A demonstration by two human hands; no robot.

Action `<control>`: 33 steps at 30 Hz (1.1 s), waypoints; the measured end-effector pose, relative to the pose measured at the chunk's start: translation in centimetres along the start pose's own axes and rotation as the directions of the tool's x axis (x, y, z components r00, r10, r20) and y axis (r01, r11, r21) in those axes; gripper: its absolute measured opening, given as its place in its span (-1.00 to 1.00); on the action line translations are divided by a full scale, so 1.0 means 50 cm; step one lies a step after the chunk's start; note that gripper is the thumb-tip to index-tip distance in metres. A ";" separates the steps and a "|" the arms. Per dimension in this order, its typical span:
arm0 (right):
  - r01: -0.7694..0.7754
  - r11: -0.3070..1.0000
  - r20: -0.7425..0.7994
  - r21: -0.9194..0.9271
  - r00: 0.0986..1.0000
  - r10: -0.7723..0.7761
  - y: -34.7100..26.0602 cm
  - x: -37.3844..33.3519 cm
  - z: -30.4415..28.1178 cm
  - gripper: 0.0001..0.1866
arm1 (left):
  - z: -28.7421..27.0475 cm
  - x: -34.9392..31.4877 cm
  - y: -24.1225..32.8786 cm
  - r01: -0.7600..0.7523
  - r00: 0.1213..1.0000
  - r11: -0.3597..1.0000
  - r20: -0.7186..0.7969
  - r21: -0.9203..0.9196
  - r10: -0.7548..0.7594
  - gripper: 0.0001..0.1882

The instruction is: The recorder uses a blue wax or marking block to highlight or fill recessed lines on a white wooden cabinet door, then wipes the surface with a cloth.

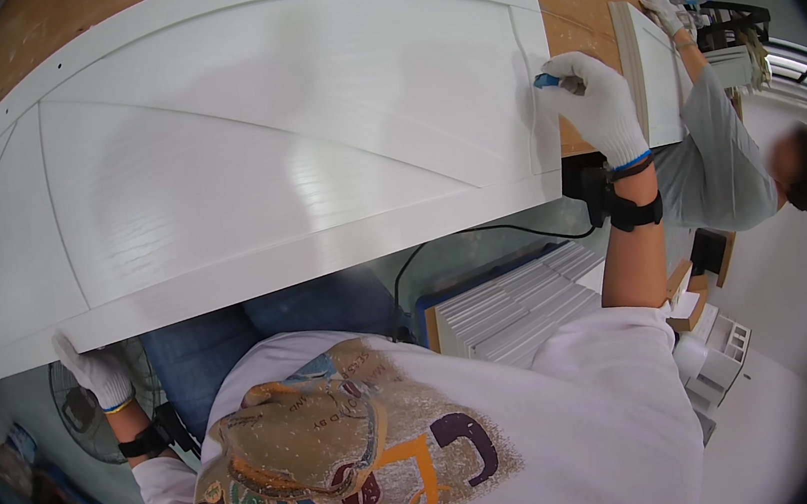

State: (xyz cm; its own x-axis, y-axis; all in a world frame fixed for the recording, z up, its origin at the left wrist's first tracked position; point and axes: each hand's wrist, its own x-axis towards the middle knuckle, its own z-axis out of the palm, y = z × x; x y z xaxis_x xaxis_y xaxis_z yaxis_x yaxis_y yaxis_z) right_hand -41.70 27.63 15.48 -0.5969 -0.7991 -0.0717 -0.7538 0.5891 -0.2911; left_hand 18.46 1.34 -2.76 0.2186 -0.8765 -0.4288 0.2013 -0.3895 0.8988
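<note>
A large white panel [211,165], like a cabinet door with a raised frame and slanting grooves, lies across the work table in front of me. My right hand [592,103], in a white knit glove, is closed over the panel's right end. A small blue piece [546,80] pokes out between its thumb and fingers; its exact kind is too small to make out. My left hand [94,371], also gloved, grips the panel's near edge at the left. One fingertip shows on the edge, and its other fingers are partly hidden.
Brown table top [587,23] shows beyond the panel. At the right, a co-worker in a grey shirt [714,153] reaches over another white panel [655,70]. A stack of white boards [521,303] stands below, near a black cable [491,229]. A floor fan [81,412] is at lower left.
</note>
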 end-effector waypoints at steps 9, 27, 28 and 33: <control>0.035 0.996 -0.065 0.082 0.997 -0.030 0.012 -0.001 0.014 -0.77 | -0.050 0.036 -0.017 -0.049 0.980 0.997 0.198 0.065 0.036 -0.53; -0.086 0.979 -0.011 0.186 0.996 0.089 0.016 -0.074 0.007 -0.77 | -0.013 0.013 -0.002 -0.116 0.947 0.993 0.303 0.030 0.102 -0.75; -0.043 0.985 -0.032 0.165 0.998 0.049 0.014 -0.069 0.012 -0.77 | -0.005 0.007 0.000 -0.116 0.947 0.993 0.303 0.030 0.101 -0.75; -0.004 0.999 -0.005 0.050 1.000 0.005 -0.007 -0.068 0.015 -0.79 | -0.044 0.038 -0.006 -0.069 0.937 0.997 0.345 0.021 0.057 -0.70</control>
State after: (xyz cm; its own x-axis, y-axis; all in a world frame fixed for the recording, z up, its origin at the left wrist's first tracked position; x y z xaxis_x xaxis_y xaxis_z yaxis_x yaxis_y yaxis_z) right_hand -39.20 30.08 15.10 -0.6018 -0.7957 -0.0679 -0.7364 0.5858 -0.3383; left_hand 20.92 0.41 -4.06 -0.1128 -0.9410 -0.3190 0.1656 -0.3344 0.9278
